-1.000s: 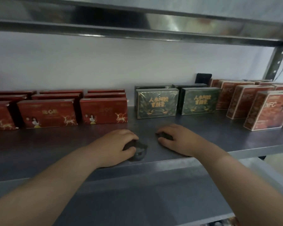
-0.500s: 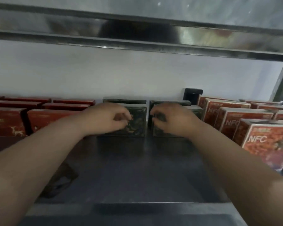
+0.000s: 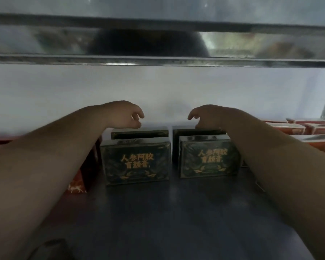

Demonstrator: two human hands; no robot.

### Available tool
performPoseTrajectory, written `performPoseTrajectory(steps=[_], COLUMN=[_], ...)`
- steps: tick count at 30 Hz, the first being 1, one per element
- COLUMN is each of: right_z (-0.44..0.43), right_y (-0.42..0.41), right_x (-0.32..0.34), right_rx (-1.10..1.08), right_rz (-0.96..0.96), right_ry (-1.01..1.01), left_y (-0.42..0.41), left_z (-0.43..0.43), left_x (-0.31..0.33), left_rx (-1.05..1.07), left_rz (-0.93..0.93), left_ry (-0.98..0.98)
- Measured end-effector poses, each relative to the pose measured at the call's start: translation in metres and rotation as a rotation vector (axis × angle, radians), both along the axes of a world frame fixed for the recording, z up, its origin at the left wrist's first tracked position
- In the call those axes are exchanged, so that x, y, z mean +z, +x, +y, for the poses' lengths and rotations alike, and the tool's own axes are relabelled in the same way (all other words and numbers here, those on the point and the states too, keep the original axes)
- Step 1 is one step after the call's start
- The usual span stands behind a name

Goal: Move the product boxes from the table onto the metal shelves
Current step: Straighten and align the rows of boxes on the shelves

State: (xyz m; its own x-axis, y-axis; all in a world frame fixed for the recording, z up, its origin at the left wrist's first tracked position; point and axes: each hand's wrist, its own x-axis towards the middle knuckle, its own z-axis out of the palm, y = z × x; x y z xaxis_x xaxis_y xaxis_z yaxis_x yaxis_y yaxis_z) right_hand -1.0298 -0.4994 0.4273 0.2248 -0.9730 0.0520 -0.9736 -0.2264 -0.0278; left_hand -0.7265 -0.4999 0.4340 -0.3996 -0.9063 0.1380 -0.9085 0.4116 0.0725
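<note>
Now then, says the recorder, entry one: where do the product boxes stand?

Observer: On the dark grey metal shelf (image 3: 167, 218), upright, faces forward. The front-left dark green box with gold lettering (image 3: 137, 162) and the front-right dark green box with gold lettering (image 3: 208, 158) stand side by side with a narrow gap between them. Behind them are a rear-left dark box (image 3: 139, 133) and a rear-right dark box (image 3: 193, 131), with little more than their tops visible.

Recorder: Hands?

Observer: Both forearms reach in over the front row. The left hand (image 3: 124, 115) sits above the rear-left dark box, fingers loosely curled, gripping nothing; whether it touches the box top cannot be told. The right hand (image 3: 208, 115) is likewise loosely curled, with no grip. Its lower fingertips (image 3: 198, 126) touch the top of the rear-right dark box.

Recorder: Neighbours?

Observer: Red boxes with white markings (image 3: 78, 182) stand just left of the green row, partly hidden by the left forearm. Orange-red boxes with pale tops (image 3: 311, 128) are on the right, beyond the right forearm. A white wall (image 3: 64, 91) is behind. The shiny steel edge of the upper shelf (image 3: 45, 44) runs overhead, carrying a dark, blurred reflection.
</note>
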Motion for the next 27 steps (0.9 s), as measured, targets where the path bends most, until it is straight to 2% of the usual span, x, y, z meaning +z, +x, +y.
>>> performPoseTrajectory(steps=[3,6,11,27], right_z=[-0.01,-0.02,-0.03,-0.03], right_y=[-0.004,-0.005,-0.003,0.005], right_x=[0.003,0.002,-0.004,-0.011], right_rx=[-0.029,-0.03,-0.011,0.048], right_rz=[0.081,0.095,0.081,0.081], right_ry=[0.102,0.1,0.081,0.03], left_y=[-0.004,-0.009,-0.012,0.002], left_z=[-0.017,-0.028,-0.039,-0.036], left_x=[0.002,0.0,-0.01,-0.018], left_rx=[-0.005,-0.006,-0.065,-0.061], left_rz=[-0.048,-0.117,-0.259,-0.224], left_ry=[0.091,0.173,0.135,0.078])
